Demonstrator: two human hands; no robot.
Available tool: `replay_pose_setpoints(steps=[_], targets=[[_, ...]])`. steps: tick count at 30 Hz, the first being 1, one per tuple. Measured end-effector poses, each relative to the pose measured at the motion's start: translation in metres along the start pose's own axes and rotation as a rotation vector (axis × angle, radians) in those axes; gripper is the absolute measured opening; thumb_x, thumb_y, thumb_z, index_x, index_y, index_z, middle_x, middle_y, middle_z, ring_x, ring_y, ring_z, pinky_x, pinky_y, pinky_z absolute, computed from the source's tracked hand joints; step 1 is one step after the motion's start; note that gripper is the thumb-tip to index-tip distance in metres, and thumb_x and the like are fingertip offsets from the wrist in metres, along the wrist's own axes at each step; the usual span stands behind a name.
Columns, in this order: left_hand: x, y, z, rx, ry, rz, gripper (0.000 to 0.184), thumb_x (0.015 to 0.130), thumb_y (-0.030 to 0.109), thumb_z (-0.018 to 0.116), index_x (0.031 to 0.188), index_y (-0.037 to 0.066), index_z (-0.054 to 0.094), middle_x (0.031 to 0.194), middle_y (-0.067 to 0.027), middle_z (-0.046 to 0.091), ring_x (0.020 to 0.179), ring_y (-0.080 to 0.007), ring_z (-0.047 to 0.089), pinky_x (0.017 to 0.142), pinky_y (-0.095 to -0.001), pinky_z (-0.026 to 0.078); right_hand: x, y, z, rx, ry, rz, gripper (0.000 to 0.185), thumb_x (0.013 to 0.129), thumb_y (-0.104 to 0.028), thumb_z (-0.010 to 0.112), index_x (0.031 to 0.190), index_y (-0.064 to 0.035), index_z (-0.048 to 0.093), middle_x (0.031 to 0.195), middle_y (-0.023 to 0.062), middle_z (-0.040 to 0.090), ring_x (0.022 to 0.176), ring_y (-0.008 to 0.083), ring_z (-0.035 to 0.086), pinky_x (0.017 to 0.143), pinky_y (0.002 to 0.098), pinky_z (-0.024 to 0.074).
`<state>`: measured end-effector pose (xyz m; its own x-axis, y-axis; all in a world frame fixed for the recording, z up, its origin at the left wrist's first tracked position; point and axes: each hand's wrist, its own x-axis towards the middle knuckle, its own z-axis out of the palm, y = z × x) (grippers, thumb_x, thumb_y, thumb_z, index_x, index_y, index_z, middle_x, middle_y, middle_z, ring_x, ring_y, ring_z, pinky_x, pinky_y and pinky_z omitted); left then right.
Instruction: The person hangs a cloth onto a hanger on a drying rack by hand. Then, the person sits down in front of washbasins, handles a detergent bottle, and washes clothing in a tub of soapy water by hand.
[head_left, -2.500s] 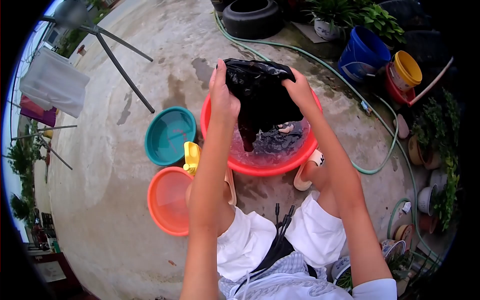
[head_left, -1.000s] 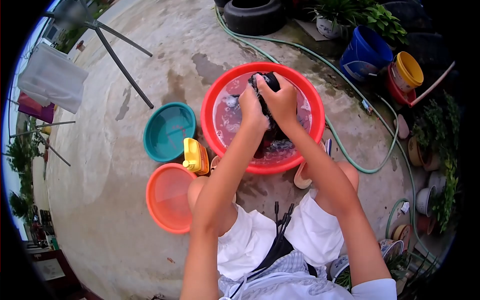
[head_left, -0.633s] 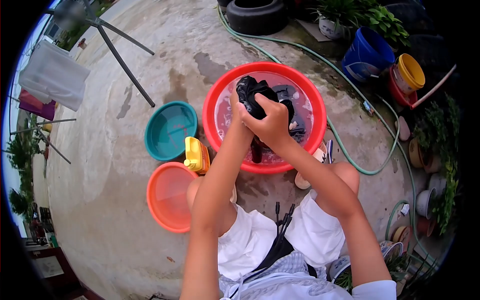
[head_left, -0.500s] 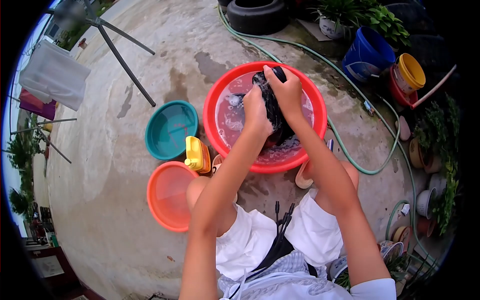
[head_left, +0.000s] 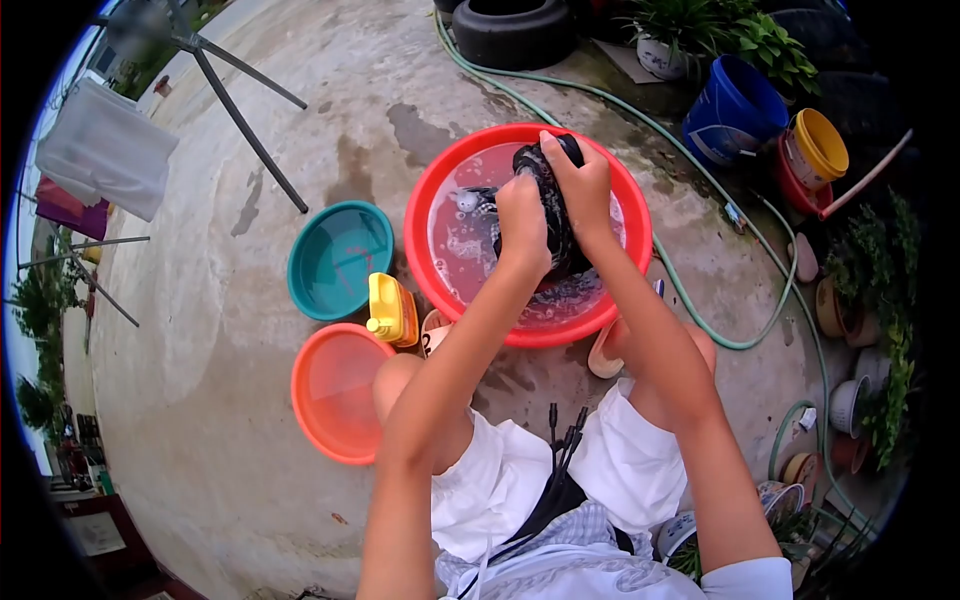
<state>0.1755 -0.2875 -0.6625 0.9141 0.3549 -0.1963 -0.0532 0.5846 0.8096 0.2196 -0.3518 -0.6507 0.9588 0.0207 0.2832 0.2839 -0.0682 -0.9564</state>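
Note:
A wet, bunched black cloth (head_left: 562,225) is held up over soapy water in a big red basin (head_left: 425,255). My left hand (head_left: 522,215) is closed in a fist on its left side, fingers curled into the fabric. On the other side my right hand (head_left: 582,190) grips the same cloth near its upper end, thumb on top. Part of the cloth hangs down towards the water. Its exact garment type cannot be made out. Foam and bubbles float around it, and a patterned dark piece shows in the water left of my left hand.
Left of the red basin are a teal basin (head_left: 375,225) with water, a yellow jug (head_left: 392,310) and an orange basin (head_left: 305,425). A green hose (head_left: 715,335) curves along the right. Beyond it stand a blue bucket (head_left: 735,110), a yellow bucket (head_left: 822,145) and potted plants.
My left hand has closed into a tighter fist and shifted slightly right and down against the cloth. Both hands keep their hold; the bundle looks more compact.

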Motion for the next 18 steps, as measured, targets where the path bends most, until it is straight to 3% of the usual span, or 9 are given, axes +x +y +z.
replay_pose_setpoints(steps=[3, 4, 7, 8, 11, 13, 14, 16, 18], targets=[[-0.008, -0.008, 0.0, 0.107, -0.008, -0.055, 0.021, 0.085, 0.018, 0.04, 0.085, 0.003, 0.054, 0.077, -0.0023, 0.057, 0.064, -0.0107, 0.055, 0.055, -0.0263, 0.043, 0.003, 0.02, -0.003, -0.041, 0.057, 0.023, 0.038, 0.078, -0.033, 0.061, 0.066, 0.0024, 0.053, 0.054, 0.0111, 0.05, 0.049, 0.0145, 0.04, 0.05, 0.0295, 0.0372], [-0.008, 0.0, 0.004, 0.065, 0.03, -0.044, 0.021, 0.085, 0.019, 0.039, 0.082, 0.005, 0.054, 0.076, -0.0026, 0.056, 0.065, -0.0115, 0.055, 0.056, -0.0276, 0.044, -0.005, 0.01, -0.003, -0.049, 0.065, 0.031, 0.036, 0.078, -0.032, 0.061, 0.067, 0.0022, 0.054, 0.055, 0.0135, 0.051, 0.048, 0.0174, 0.046, 0.05, 0.0305, 0.0389], [0.009, 0.016, -0.009, -0.189, 0.06, -0.047, 0.024, 0.086, 0.024, 0.038, 0.081, 0.008, 0.055, 0.076, -0.0048, 0.058, 0.065, -0.0157, 0.058, 0.057, -0.0301, 0.047, -0.037, -0.018, 0.008, -0.083, -0.005, -0.194, 0.032, 0.074, -0.029, 0.061, 0.066, 0.0007, 0.052, 0.056, 0.0167, 0.051, 0.048, 0.0288, 0.052, 0.049, 0.0331, 0.041], [0.039, -0.001, -0.038, -0.292, -0.089, -0.048, 0.028, 0.085, 0.024, 0.04, 0.077, 0.002, 0.055, 0.071, -0.0059, 0.056, 0.059, -0.0159, 0.056, 0.053, -0.0301, 0.046, -0.05, -0.024, 0.007, -0.187, -0.115, -0.349, 0.03, 0.071, -0.026, 0.063, 0.063, -0.0005, 0.049, 0.054, 0.0163, 0.049, 0.048, 0.0321, 0.05, 0.047, 0.0342, 0.0407], [0.014, 0.017, -0.018, -0.165, -0.092, -0.06, 0.025, 0.084, 0.023, 0.042, 0.076, 0.003, 0.055, 0.07, -0.0053, 0.056, 0.059, -0.0156, 0.056, 0.054, -0.03, 0.046, -0.055, -0.029, 0.01, -0.223, -0.066, -0.44, 0.031, 0.068, -0.025, 0.064, 0.06, -0.0013, 0.046, 0.053, 0.0167, 0.047, 0.048, 0.0329, 0.049, 0.046, 0.0348, 0.0403], [0.006, 0.015, -0.003, -0.184, -0.007, -0.063, 0.023, 0.083, 0.021, 0.042, 0.075, 0.004, 0.055, 0.07, -0.0041, 0.055, 0.06, -0.0144, 0.056, 0.054, -0.0289, 0.045, -0.033, -0.024, 0.006, -0.125, 0.026, -0.229, 0.032, 0.071, -0.027, 0.063, 0.062, 0.0008, 0.048, 0.053, 0.0163, 0.049, 0.047, 0.0281, 0.05, 0.047, 0.0337, 0.0399], [0.001, 0.012, 0.005, -0.118, 0.031, -0.125, 0.023, 0.085, 0.022, 0.039, 0.085, 0.006, 0.056, 0.074, -0.0039, 0.057, 0.063, -0.0146, 0.057, 0.056, -0.0274, 0.047, -0.019, -0.02, 0.002, -0.066, 0.079, -0.138, 0.034, 0.073, -0.028, 0.062, 0.064, 0.0016, 0.049, 0.052, 0.0154, 0.049, 0.046, 0.0244, 0.05, 0.048, 0.0328, 0.0393], [-0.01, 0.0, 0.01, 0.092, -0.046, -0.042, 0.023, 0.084, 0.019, 0.037, 0.086, 0.004, 0.055, 0.074, -0.0032, 0.057, 0.063, -0.0121, 0.056, 0.056, -0.0268, 0.046, 0.011, 0.014, -0.01, 0.009, 0.006, 0.025, 0.036, 0.078, -0.03, 0.059, 0.067, 0.0032, 0.051, 0.051, 0.0128, 0.048, 0.047, 0.0165, 0.046, 0.049, 0.0306, 0.0378], [-0.009, -0.003, 0.009, 0.097, -0.075, -0.056, 0.022, 0.083, 0.016, 0.038, 0.086, 0.004, 0.056, 0.074, -0.0025, 0.056, 0.061, -0.0109, 0.055, 0.054, -0.0267, 0.045, 0.009, 0.018, -0.011, -0.034, 0.065, 0.022, 0.036, 0.079, -0.03, 0.059, 0.068, 0.003, 0.052, 0.052, 0.0107, 0.048, 0.048, 0.0136, 0.042, 0.049, 0.0295, 0.0369]])
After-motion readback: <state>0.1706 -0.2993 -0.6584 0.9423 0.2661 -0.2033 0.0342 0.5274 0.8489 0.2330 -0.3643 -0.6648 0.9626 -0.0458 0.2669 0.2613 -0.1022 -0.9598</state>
